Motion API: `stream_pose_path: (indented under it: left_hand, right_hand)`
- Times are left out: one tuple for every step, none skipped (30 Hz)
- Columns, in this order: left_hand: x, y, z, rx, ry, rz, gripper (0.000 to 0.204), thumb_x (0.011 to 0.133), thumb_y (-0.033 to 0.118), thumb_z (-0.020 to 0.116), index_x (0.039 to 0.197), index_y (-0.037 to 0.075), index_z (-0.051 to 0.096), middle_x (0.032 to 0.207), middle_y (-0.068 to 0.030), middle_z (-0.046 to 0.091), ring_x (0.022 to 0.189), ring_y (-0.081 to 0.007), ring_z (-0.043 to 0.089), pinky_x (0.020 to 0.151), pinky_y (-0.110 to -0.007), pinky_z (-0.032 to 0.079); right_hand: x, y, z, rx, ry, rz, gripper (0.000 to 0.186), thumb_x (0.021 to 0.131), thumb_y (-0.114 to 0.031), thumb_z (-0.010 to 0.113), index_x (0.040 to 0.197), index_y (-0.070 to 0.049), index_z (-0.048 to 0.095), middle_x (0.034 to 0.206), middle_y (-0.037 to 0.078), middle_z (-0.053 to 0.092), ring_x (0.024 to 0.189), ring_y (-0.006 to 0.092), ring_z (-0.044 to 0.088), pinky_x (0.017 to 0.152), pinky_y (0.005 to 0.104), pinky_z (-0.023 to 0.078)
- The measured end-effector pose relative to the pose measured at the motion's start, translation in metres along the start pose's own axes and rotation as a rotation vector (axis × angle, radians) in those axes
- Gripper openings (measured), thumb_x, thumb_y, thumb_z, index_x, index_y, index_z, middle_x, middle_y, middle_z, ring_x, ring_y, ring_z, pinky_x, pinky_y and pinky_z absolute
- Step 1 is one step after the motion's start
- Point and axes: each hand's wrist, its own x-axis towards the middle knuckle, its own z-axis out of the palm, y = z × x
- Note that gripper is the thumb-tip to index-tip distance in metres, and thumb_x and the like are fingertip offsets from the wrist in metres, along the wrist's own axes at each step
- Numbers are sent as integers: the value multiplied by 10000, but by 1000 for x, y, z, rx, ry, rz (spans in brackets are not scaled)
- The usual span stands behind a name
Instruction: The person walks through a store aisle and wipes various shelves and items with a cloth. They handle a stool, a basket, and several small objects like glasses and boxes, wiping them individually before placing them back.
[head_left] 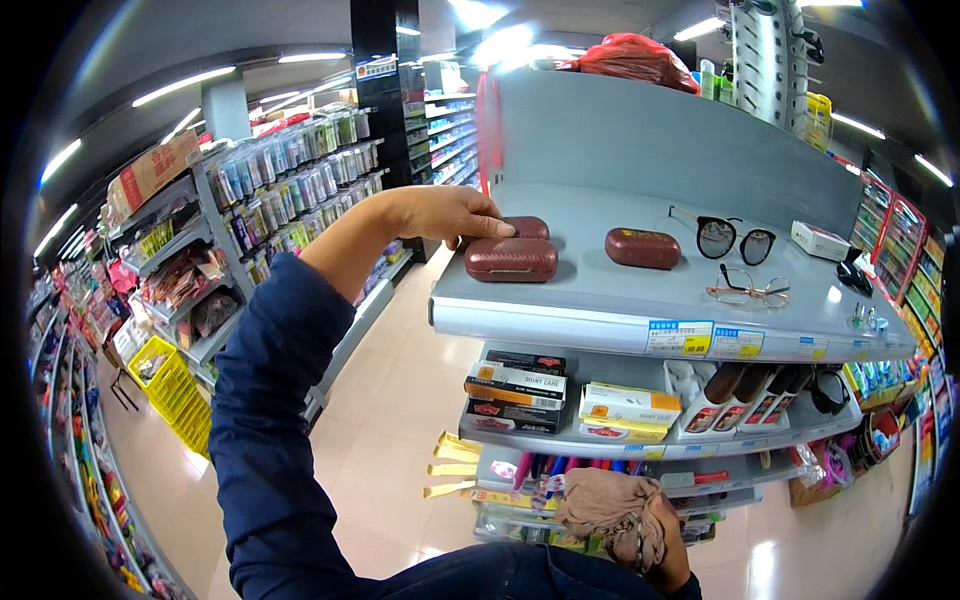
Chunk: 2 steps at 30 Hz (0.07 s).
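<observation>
On the left end of the grey top shelf (590, 205), my left hand (450, 213) is closed on a dark red glasses case (528, 228), fingertips on its lid. A second dark red glasses case (511, 261) lies just in front of it, and a third glasses case (643, 248) sits apart to the right. Low at the front, my right hand (668, 535) grips a crumpled brown cloth (608, 502); the cloth hides part of its fingers.
Dark sunglasses (735, 240), thin-framed glasses (750, 289) and a small white box (820, 240) stand further right. Below are boxes (515, 385) and bottles (735, 395) on a lower shelf. Yellow baskets (172, 395) stand across the aisle at left.
</observation>
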Motion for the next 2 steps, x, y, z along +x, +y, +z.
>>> stream_pose_path:
  left_hand:
    - [2,3,2,11,37,26,608,864,521,561,1191,8,550,1022,-168,611,906,-233,588,810,-300,465]
    - [1,7,3,22,73,52,628,857,523,573,1214,8,532,1046,-171,604,931,-244,583,823,-302,460]
  right_hand:
    - [-3,-1,6,-14,2,-19,611,931,-418,444,1335,27,336,1326,192,444,1204,294,461,1045,399,344]
    - [0,5,0,-17,-60,-27,631,927,-439,447,1360,0,313,1332,185,442,1207,293,459,1049,403,338]
